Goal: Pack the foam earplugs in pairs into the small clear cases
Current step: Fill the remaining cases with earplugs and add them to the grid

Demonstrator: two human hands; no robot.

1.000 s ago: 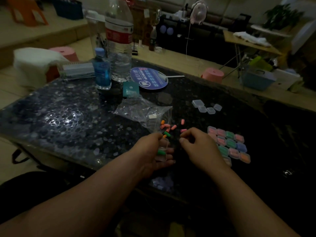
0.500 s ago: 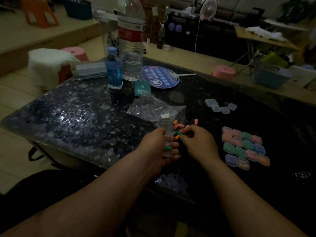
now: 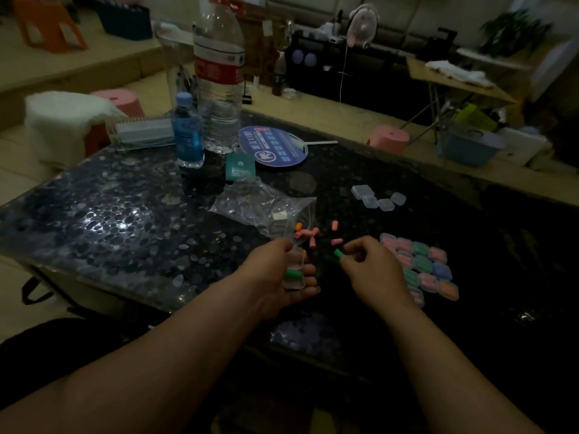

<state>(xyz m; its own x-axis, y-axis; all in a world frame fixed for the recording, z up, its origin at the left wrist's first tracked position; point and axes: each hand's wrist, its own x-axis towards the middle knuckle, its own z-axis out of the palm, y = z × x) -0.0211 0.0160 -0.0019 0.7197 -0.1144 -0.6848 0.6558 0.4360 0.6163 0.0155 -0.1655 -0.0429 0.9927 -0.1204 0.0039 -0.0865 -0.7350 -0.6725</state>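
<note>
Right hand (image 3: pixel 372 270) parted; earplug (image 3: pixel 337 253) points up-left.

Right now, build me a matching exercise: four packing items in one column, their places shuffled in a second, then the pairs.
1. open case
2. uncased green earplug
3. pink earplugs
4. filled cases

A. on the table beside the plastic bag
B. pinched by the right hand
C. in rows, right of the right hand
D. held in the left hand

Pairs: 1-D, 2-B, 3-A, 4-C
</note>
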